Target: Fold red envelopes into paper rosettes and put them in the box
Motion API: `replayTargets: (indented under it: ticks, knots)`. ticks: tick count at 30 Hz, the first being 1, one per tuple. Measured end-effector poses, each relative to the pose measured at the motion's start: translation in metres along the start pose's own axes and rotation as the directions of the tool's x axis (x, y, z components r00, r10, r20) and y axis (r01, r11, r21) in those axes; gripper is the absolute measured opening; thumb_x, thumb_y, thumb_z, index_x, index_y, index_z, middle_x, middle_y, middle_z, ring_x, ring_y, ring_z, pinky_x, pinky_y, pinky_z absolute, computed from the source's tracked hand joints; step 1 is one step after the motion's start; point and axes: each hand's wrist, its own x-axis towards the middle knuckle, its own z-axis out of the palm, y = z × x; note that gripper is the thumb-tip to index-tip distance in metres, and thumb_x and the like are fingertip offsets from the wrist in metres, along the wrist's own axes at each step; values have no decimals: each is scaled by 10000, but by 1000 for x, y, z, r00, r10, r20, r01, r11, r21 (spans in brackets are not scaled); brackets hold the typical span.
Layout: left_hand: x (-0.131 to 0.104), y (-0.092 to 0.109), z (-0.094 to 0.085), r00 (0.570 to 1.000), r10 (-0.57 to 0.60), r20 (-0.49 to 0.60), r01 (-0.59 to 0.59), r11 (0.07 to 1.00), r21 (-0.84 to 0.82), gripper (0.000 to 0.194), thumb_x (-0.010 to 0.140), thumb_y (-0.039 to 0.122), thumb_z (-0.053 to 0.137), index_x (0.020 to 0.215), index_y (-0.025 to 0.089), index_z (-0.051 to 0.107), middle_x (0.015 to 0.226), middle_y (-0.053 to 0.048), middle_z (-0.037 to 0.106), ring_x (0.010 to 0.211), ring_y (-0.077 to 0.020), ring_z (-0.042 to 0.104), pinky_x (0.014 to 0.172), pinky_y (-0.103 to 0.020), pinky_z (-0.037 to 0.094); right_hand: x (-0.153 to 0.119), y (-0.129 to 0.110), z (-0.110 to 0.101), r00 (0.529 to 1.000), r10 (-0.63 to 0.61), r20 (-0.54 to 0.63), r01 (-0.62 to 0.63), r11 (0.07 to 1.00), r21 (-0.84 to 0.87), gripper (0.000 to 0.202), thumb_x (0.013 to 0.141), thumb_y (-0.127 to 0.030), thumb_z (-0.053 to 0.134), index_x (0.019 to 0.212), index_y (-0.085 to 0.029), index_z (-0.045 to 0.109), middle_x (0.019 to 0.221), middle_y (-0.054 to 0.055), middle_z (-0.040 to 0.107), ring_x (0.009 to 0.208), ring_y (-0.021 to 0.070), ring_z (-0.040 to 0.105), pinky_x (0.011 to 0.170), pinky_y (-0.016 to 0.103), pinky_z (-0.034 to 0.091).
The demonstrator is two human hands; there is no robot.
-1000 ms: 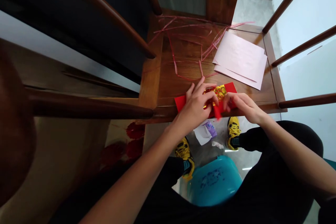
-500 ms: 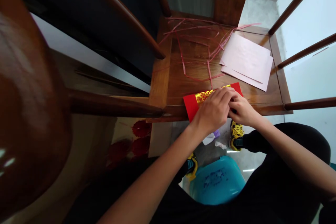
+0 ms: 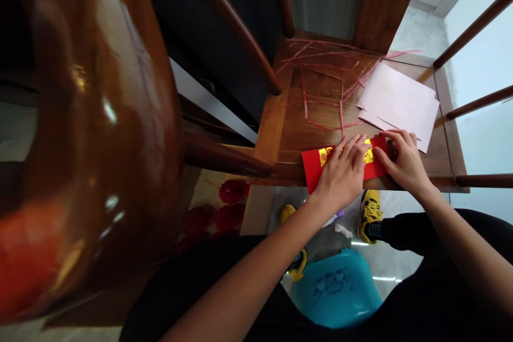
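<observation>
A red envelope (image 3: 375,170) with a gold printed band lies across the near edge of a wooden shelf-like surface (image 3: 320,85). Flat over its middle rests my left hand (image 3: 343,170), fingers stretched out and pressing on it. At the envelope's right end, my right hand (image 3: 404,159) is curled, with thumb and fingertips closed on the edge. Palm and knuckles hide parts of the gold print. Just behind my right hand sit folded pale pink paper sheets (image 3: 401,97).
Thin pink plastic string (image 3: 342,109) lies in loose loops on the wood. Wooden rods (image 3: 256,48) rise on both sides. Below is a blue plastic stool (image 3: 340,291), beside crumpled tissue (image 3: 343,231) on the floor. A large glossy brown rounded object (image 3: 132,117) stands close at left.
My right hand has moved apart from my left, over to the envelope's right end. My left hand has flattened out on the envelope. The view has shifted left.
</observation>
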Motion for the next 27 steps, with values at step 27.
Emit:
replayTargets:
  ticks: [27]
  knots:
    - [2, -7, -16, 999, -28, -14, 25, 978, -208, 424, 1029, 117, 453, 1364, 205, 698, 1557, -23, 654, 1564, -236, 479, 1339, -531, 323, -27, -12, -18, 980, -176, 95, 145, 951, 272, 184, 1048, -264, 612, 1099, -316, 781, 1131, 89, 748, 1054, 276, 694, 928, 515, 605]
